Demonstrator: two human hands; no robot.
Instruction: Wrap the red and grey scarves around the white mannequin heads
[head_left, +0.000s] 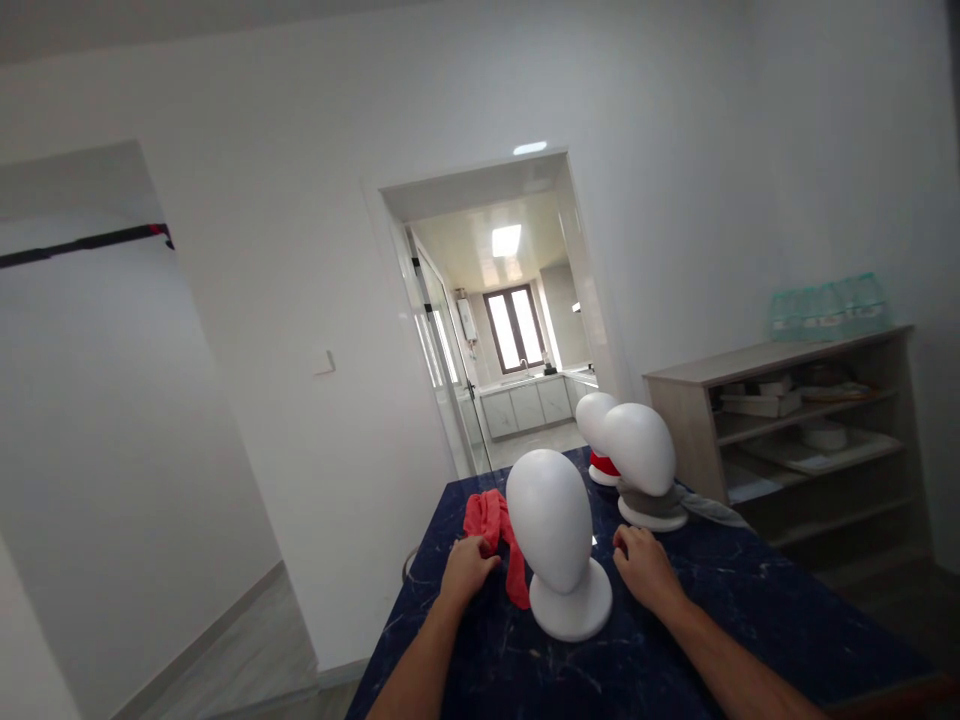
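A bare white mannequin head [551, 520] stands upright on its round base at the near middle of the table, between my two hands. To its left a red scarf [487, 515] lies bunched, with one end trailing down beside the base. My left hand [463, 575] rests at the scarf's near edge, thumb apart from the loosely bent fingers; the scarf does not look gripped. On the table right of the head is my right hand [646, 568], fingers loosely curved and holding nothing. Just beyond it stands another mannequin head [641, 450] with a grey scarf [652, 503] around its neck.
A third white head [592, 415] with a red cloth [602, 465] at its neck stands farther back, partly hidden. The table [510, 665] has a dark blue marbled top. At right is an open shelf unit [780, 362]; a doorway leads to a kitchen.
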